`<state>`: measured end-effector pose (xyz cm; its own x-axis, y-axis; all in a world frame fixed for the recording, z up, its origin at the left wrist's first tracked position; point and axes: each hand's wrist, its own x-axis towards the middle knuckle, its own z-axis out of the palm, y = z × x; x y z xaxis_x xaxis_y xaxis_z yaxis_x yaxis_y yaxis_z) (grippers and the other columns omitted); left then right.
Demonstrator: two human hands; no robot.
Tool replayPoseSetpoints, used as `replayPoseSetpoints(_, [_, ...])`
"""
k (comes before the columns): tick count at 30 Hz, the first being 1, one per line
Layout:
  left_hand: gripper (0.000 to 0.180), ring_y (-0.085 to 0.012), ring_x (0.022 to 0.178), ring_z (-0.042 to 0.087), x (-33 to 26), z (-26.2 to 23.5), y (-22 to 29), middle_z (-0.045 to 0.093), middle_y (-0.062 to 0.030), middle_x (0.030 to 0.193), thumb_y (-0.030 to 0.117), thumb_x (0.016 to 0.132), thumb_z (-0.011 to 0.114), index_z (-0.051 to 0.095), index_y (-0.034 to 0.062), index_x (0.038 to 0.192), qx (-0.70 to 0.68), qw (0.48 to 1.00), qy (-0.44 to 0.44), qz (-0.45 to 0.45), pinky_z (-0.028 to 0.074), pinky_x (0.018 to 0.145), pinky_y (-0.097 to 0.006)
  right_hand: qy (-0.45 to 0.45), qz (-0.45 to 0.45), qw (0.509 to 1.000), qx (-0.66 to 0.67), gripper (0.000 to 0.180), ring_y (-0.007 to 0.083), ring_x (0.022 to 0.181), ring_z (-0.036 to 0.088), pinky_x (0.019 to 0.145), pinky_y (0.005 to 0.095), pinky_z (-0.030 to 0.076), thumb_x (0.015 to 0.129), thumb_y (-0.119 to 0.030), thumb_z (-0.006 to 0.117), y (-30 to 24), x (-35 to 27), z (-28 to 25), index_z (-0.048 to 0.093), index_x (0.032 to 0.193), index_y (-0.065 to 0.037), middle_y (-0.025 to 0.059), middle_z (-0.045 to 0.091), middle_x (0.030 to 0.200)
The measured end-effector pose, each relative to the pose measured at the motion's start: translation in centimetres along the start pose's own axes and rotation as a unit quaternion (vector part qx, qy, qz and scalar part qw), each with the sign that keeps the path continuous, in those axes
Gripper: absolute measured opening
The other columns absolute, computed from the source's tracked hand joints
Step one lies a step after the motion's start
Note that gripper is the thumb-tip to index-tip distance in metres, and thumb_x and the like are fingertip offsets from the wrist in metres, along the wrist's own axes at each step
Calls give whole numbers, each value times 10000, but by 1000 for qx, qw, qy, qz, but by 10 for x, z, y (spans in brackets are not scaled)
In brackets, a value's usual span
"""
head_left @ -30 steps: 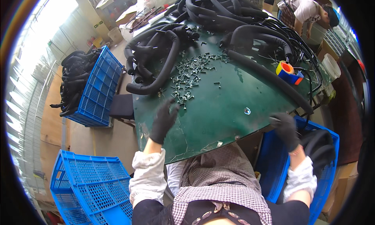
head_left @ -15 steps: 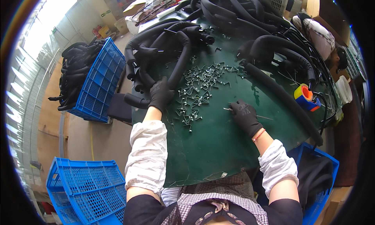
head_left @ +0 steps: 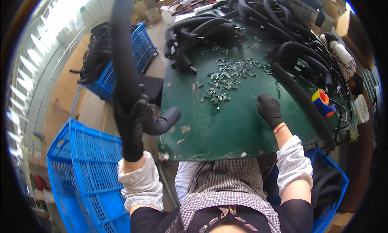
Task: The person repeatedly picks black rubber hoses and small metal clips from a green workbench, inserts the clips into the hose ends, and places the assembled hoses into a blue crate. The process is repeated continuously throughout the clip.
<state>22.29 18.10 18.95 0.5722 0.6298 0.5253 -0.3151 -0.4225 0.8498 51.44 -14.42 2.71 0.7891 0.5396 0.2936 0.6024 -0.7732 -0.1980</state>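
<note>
Raised off the left edge of the table, a bent black foam-covered tube (head_left: 122,51) is in my left hand (head_left: 131,128), whose gloved fingers wrap round it. One end of the tube points up past the top of the view; a short bent end hangs by the table's edge. My right hand (head_left: 269,109), also in a dark glove, is closed over the green tabletop (head_left: 198,140). From its fingers pokes the tip of a thin metal rod (head_left: 254,97), mostly hidden. Just left of it lies a spread of small bent metal pieces (head_left: 232,73).
More black foam tubes (head_left: 198,29) are heaped at the back, and one long tube (head_left: 303,101) lies along the right. Nearby sits a blue, yellow and orange object (head_left: 322,97). Blue crates (head_left: 87,164) flank the table. Another person (head_left: 343,57) bends at the far right.
My left hand has lifted a foam tube from the left pile and swung it left, off the table. My right hand stays over the tabletop with the thin rod. The view has shifted left.
</note>
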Motion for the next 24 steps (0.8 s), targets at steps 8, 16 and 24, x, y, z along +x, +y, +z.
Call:
replayPoseSetpoints(8, [272,-176,715,608,-159,-145,29,636,-121,895,138,853,597,592,-27,1069,-7,989,41,-139,494,623,-270,-84,-64,845,524,152,145,562,490,540,303,410,871,-122,576,-131,-27,-63,670,950,-34,47,528,648])
replayPoseSetpoints(16, [399,-318,995,641,-327,-190,11,657,-187,1063,289,817,671,637,8,1098,-297,864,119,-389,524,833,-395,-240,-128,683,678,278,37,579,418,500,184,338,952,-184,535,-252,-19,-47,628,1143,-4,3,562,812])
replayPoseSetpoints(24, [443,-348,1144,603,-356,-164,-7,670,-128,1161,23,663,797,671,28,1088,161,977,-31,-135,439,1021,-443,-426,14,512,745,440,39,641,508,524,166,371,991,-461,518,-331,-34,-70,643,1042,-42,5,601,812])
